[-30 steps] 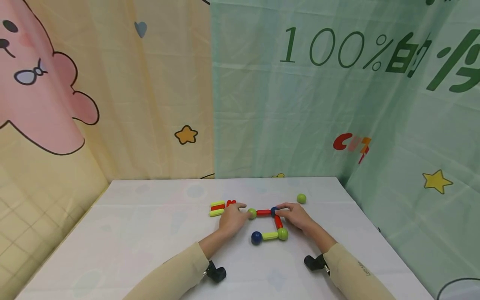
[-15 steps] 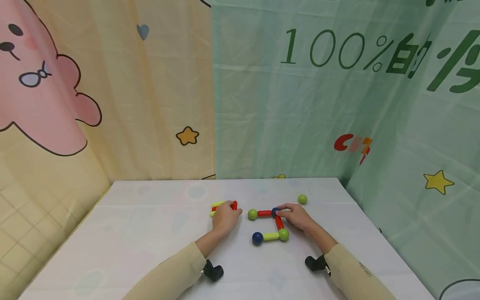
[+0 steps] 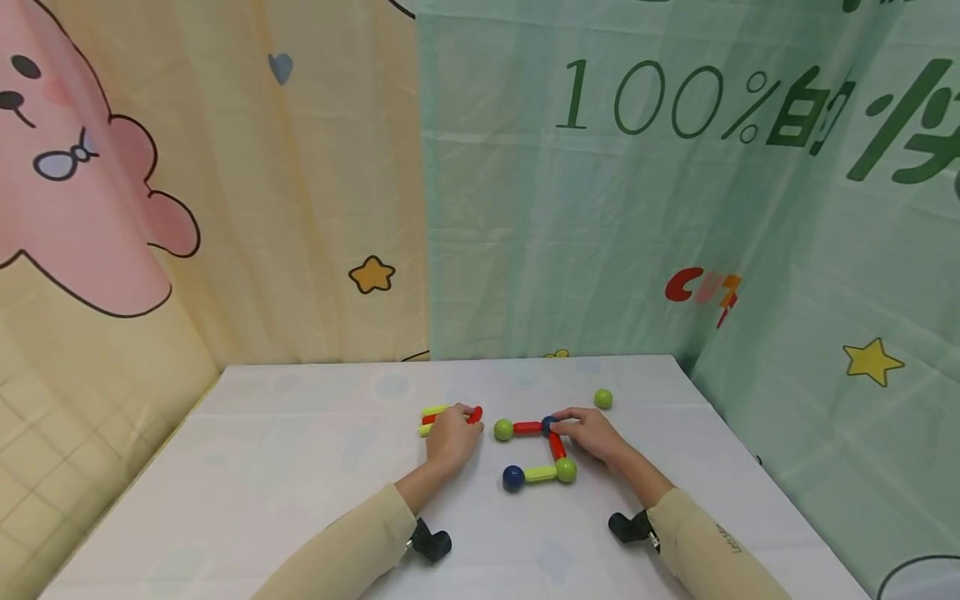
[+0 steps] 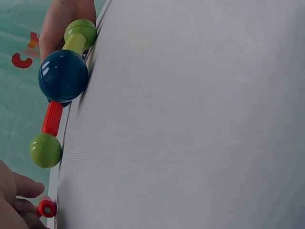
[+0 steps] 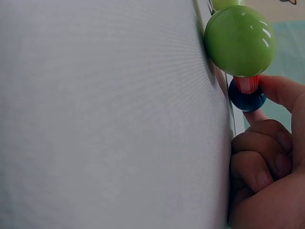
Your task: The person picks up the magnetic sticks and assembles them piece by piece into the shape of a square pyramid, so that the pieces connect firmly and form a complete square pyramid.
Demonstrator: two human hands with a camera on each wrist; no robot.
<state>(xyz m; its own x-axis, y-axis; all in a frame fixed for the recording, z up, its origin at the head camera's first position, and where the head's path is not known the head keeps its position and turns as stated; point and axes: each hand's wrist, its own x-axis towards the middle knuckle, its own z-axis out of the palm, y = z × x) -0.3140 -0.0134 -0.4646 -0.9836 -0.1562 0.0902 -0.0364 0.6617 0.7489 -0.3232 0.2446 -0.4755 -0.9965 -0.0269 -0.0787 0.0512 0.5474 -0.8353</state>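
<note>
Near the back of the table, my left hand (image 3: 452, 440) grips a red stick (image 3: 476, 414), whose end shows beside the fingers in the left wrist view. My right hand (image 3: 592, 433) pinches a dark blue ball (image 5: 247, 98) between thumb and forefinger, its other fingers curled. A red stick (image 3: 527, 428) runs left from that ball to a green ball (image 3: 503, 430). Another red stick (image 3: 557, 446) leads toward the front to a second green ball (image 5: 240, 40). From there a yellow-green stick (image 3: 540, 474) joins a dark blue ball (image 4: 63, 75) at the front left.
Yellow-green and red sticks (image 3: 427, 420) lie just left of my left hand, partly covered by it. A loose green ball (image 3: 603, 398) sits at the back right of the white table (image 3: 262, 467). Printed curtains stand behind and beside the table.
My left hand has moved left from the green ball to the sticks and taken hold of a red one, which now sits slightly farther right. The right hand stays at the dark blue ball.
</note>
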